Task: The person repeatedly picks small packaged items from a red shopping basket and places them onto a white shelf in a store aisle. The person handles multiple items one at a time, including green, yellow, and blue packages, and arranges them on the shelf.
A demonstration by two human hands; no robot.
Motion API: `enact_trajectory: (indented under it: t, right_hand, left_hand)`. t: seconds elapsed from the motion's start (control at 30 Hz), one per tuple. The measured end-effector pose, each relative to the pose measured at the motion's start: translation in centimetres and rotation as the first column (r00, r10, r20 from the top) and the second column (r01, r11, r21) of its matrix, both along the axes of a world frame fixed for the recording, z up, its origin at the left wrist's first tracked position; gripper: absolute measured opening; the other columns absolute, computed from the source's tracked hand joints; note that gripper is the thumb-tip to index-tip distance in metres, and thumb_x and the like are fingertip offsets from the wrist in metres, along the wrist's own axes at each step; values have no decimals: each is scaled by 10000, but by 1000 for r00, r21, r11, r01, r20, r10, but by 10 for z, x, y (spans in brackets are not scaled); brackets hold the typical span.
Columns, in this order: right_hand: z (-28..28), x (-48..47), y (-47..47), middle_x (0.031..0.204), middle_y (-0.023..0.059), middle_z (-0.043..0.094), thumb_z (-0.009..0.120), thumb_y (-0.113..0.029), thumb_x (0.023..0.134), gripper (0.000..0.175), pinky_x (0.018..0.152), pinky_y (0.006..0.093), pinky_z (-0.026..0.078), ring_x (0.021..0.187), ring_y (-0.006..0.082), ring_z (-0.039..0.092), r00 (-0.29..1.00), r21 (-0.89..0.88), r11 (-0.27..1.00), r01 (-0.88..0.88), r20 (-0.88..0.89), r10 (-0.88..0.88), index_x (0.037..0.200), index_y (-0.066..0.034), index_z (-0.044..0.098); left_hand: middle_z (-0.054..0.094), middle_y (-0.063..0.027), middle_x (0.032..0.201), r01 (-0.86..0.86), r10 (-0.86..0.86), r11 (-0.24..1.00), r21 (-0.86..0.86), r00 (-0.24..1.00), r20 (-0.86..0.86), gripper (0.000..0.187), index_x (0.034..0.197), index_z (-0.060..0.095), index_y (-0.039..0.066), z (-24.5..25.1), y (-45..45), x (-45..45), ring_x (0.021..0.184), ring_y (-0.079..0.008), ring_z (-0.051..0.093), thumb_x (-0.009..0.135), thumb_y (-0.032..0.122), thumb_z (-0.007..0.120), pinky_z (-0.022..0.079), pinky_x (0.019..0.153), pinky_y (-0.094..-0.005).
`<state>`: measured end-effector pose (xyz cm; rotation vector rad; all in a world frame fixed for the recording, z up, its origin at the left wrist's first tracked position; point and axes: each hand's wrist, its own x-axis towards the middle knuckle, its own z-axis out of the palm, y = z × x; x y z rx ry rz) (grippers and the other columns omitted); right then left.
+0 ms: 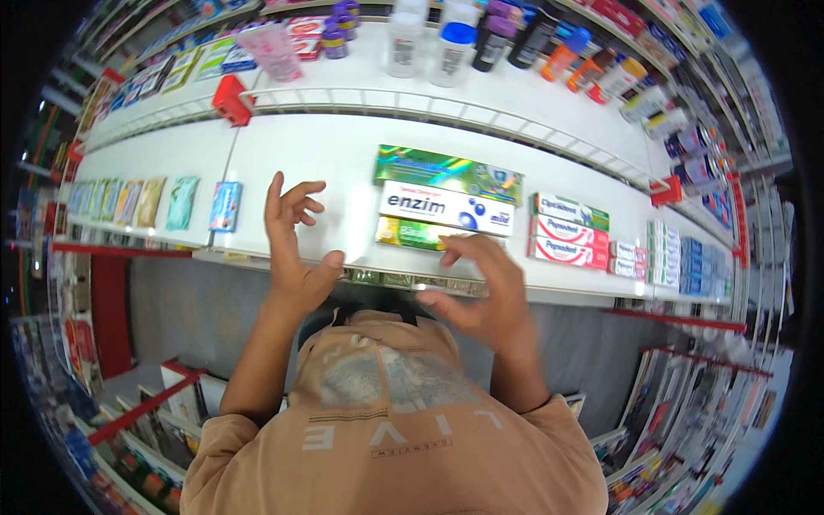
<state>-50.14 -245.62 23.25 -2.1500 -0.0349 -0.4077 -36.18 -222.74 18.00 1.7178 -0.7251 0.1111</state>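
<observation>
On the white shelf (335, 161) before me lie three toothpaste cartons in a row, front to back: a green and yellow one (412, 234), a white Enzim one (425, 205) and a shiny green one (450, 172). My right hand (489, 283) hovers at the front edge by the green and yellow carton, its fingers curved and apart, holding nothing; whether a fingertip touches the carton I cannot tell. Left of the cartons, my left hand (296, 244) is raised over the shelf with spread fingers and nothing in it.
Stacked Pepsodent cartons (566, 243) and smaller boxes (663, 254) stand to the right. At left are a blue pack (226, 206), a teal pack (183, 202) and several sachets. A white wire rail (399, 103) fronts the upper shelf, which holds bottles (454, 55). Behind me are more shelves.
</observation>
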Motion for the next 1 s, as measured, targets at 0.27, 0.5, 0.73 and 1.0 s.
enact_trajectory:
  t: [0.27, 0.5, 0.73, 1.0]
  right_hand:
    - [-19, 36, 125, 883, 71, 591, 782, -226, 858, 464, 743, 344, 501, 811, 236, 607, 826, 238, 824, -515, -118, 551, 1262, -73, 613]
    - [-15, 82, 257, 902, 79, 596, 749, -234, 886, 415, 757, 356, 509, 837, 236, 618, 603, 191, 627, -756, -173, 779, 1241, -64, 617]
    - [-28, 115, 421, 925, 82, 629, 751, -218, 878, 405, 772, 366, 508, 845, 234, 623, 444, 241, 518, -821, -300, 844, 1234, -58, 644]
    - [-64, 127, 589, 1065, 132, 597, 742, -174, 883, 430, 819, 356, 522, 940, 262, 627, 214, 239, 264, -935, -216, 953, 1258, -20, 599]
  left_hand:
    - [619, -121, 1036, -182, 164, 953, -243, 982, -94, 523, 1444, 389, -29, -6, 104, -29, 823, -133, 581, 1033, 260, 533, 497, 751, -280]
    - [624, -111, 1008, -399, 363, 869, -293, 916, -171, 381, 1357, 474, -14, -15, 240, -55, 825, -127, 574, 1033, 183, 515, 502, 748, -278]
    - [643, -79, 947, -593, 511, 757, -275, 799, -315, 283, 1268, 549, -6, -28, 390, -81, 814, -108, 574, 1013, 118, 549, 484, 758, -268]
    - [664, -63, 972, -770, 677, 620, -149, 622, -394, 205, 1189, 610, 13, -33, 530, -117, 904, -111, 618, 994, 69, 587, 489, 817, -280]
